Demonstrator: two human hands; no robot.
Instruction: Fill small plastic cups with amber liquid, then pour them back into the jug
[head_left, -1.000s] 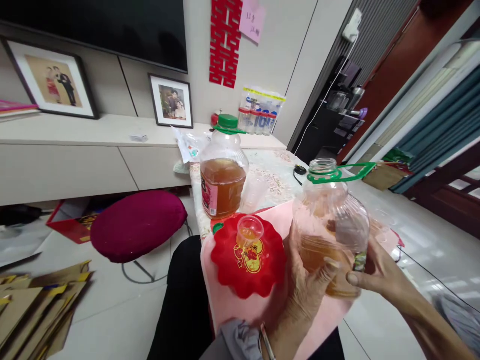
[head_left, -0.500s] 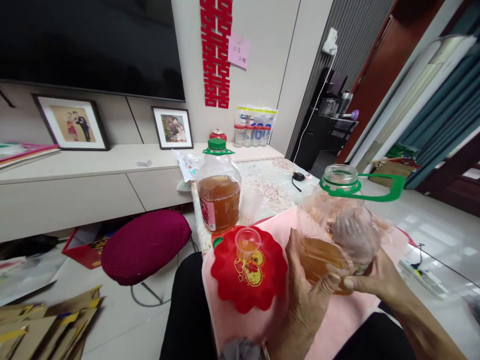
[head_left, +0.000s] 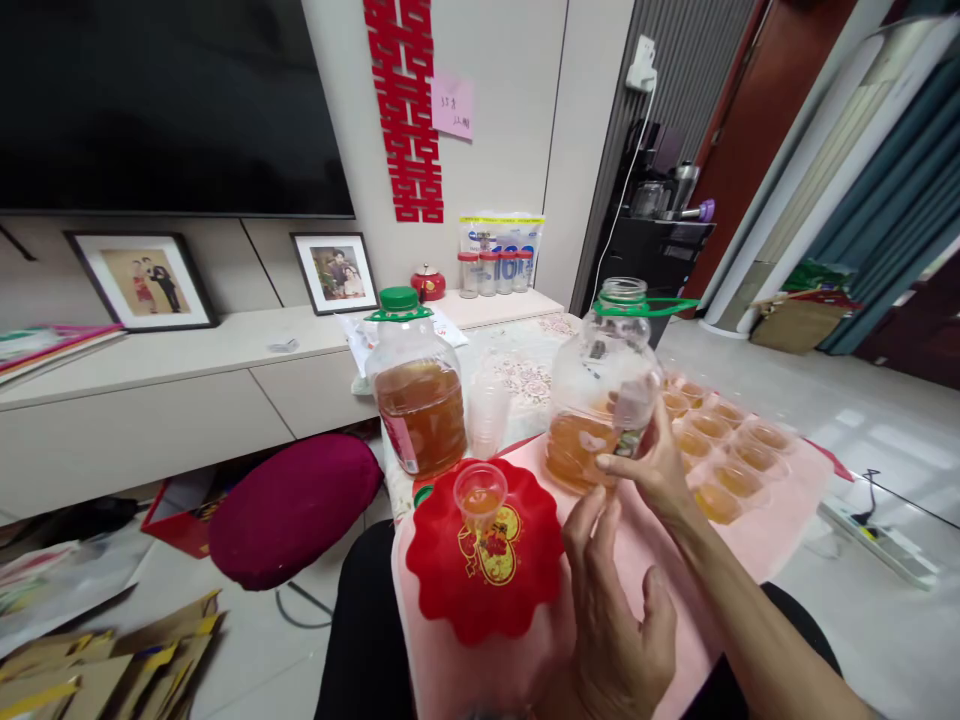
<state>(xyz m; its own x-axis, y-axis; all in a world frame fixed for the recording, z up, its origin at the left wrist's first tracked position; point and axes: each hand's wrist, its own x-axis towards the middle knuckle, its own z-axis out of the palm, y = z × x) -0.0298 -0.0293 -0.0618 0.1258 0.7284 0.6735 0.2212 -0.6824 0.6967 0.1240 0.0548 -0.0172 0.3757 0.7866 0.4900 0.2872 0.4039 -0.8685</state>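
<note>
The left hand [head_left: 619, 610], loosely spread, holds nothing; the right hand [head_left: 660, 470] curls round the uncapped jug [head_left: 576, 445], part-full on the pink cloth [head_left: 461, 680]; rows of cups [head_left: 739, 480] and a lone cup [head_left: 480, 494] on the red dish [head_left: 442, 595] already hold amber liquid; stacked cups [head_left: 489, 415] look unfilled; the capped jug [head_left: 424, 420] is part-full.

Head-worn view, forward and down, right hand [head_left: 654, 470] near.

wall [head_left: 502, 130]: pale, panelled, huge dark TV [head_left: 157, 110] up left, red paper cutouts [head_left: 409, 110] beside it // cabinet [head_left: 172, 425]: long, low, off-white, stool [head_left: 292, 510] in front, round and maroon // floor [head_left: 892, 440]: tiled, super shiny over right // far right: reddish-brown door-ish panel [head_left: 780, 70], teal curtain [head_left: 885, 210]
</note>
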